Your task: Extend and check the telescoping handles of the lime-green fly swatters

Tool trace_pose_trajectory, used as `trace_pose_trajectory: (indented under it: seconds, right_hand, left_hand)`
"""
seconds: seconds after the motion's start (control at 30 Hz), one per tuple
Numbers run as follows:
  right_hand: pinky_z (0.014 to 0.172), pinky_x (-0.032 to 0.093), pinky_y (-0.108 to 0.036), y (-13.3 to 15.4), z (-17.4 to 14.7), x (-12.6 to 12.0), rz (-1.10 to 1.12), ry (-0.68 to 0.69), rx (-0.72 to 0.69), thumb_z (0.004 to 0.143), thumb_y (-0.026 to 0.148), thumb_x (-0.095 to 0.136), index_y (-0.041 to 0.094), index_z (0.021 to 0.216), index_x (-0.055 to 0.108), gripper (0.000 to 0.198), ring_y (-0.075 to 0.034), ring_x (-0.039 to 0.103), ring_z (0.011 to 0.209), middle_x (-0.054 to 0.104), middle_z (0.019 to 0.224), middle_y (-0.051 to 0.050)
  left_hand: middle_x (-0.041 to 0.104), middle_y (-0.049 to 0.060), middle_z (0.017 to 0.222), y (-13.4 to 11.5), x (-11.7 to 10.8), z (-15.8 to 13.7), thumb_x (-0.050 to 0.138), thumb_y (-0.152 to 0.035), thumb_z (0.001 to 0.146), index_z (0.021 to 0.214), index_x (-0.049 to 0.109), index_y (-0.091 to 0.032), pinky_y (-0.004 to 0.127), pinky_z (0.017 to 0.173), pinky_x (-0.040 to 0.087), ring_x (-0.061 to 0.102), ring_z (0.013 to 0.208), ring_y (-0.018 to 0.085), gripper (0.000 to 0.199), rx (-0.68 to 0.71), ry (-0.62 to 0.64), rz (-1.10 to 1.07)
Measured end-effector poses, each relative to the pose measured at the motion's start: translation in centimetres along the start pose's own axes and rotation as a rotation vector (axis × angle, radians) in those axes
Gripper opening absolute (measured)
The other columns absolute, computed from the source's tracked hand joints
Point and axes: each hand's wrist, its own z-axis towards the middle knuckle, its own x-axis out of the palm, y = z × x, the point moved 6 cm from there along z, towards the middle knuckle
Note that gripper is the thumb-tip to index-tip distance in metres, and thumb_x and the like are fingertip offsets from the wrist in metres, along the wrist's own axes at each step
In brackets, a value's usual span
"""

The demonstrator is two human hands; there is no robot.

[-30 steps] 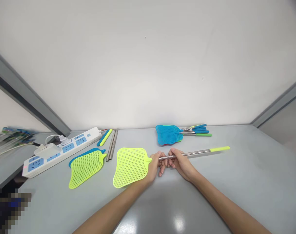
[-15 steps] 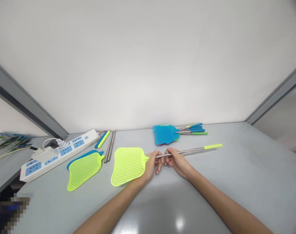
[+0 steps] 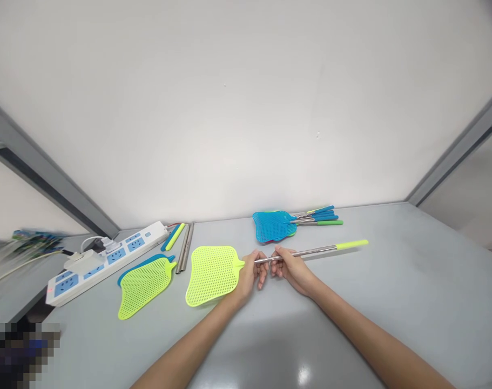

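Yellow-green swatter: Lay across the middle of the scene in both hands, with the mesh head (image 3: pixel 212 275) to the left, the metal rod (image 3: pixel 318 252) in between and the yellow-green grip (image 3: pixel 352 245) to the right. Cast a faint shadow on the surface (image 3: pixel 363 308) under the right part.

Left hand (image 3: pixel 249 273): Gripped the swatter where neck met rod, with the thumb along the top and the other fingers curled loosely below. Hid the join itself.

Right hand (image 3: pixel 291 269): Pinched the rod just beside the left hand, with the rest of the fingers bent underneath.

Swatter pile (image 3: pixel 273 227): Rested at the far side, right of centre, near the wall (image 3: pixel 246 119). Showed a blue head on top, yellow-green edges below, and blue, green and yellow-green handles fanned to the right.

Loose yellow-green head (image 3: pixel 146 286): Lay to the left, over a blue head (image 3: pixel 129 268) and mostly covering it.

Metal tubes (image 3: pixel 183 251): Sat side by side between the loose heads and the far edge.

Loose sleeves (image 3: pixel 175 237): Lay together, blue at left and yellow-green at right, just left of the tubes.

Power strip (image 3: pixel 128 245): Stretched diagonally along the left side, with white plugs (image 3: pixel 110 244) inserted.
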Motion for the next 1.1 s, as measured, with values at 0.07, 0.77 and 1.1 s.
trace_pose_trajectory:
  seconds: [0.07, 0.77, 1.1]
  right_hand:
    - [0.041, 0.029, -0.022, 0.00, 0.00, -0.02, 0.000, 0.003, 0.002, 0.071, 0.046, 0.050, 0.014, 0.055, 0.053, 0.036, -0.009, 0.048, 0.040, 0.055, 0.046, -0.001]
    - [0.050, 0.034, -0.024, -0.08, 0.02, -0.13, 0.029, 0.021, -0.005, 0.073, 0.041, 0.051, 0.015, 0.054, 0.053, 0.033, -0.008, 0.043, 0.041, 0.054, 0.046, 0.001]
    - [0.052, 0.035, -0.025, -0.12, -0.10, -0.46, 0.011, 0.021, 0.043, 0.073, 0.040, 0.052, 0.017, 0.056, 0.053, 0.028, -0.009, 0.045, 0.045, 0.054, 0.048, 0.001]
  left_hand:
    - [0.044, -0.002, 0.033, -0.05, 0.04, -0.05, 0.027, -0.044, 0.079, 0.055, 0.047, -0.015, 0.018, 0.032, 0.025, 0.035, 0.028, 0.008, 0.042, -0.001, -0.003, 0.003]
    - [0.042, -0.003, 0.031, 0.08, 0.00, 0.02, 0.026, -0.046, 0.078, 0.055, 0.046, -0.015, 0.019, 0.032, 0.024, 0.033, 0.026, 0.007, 0.043, -0.011, -0.018, 0.036]
    - [0.043, -0.003, 0.034, -0.10, 0.21, 0.03, 0.026, -0.043, 0.079, 0.055, 0.045, -0.016, 0.019, 0.032, 0.025, 0.034, 0.026, 0.007, 0.041, -0.005, -0.017, 0.025]
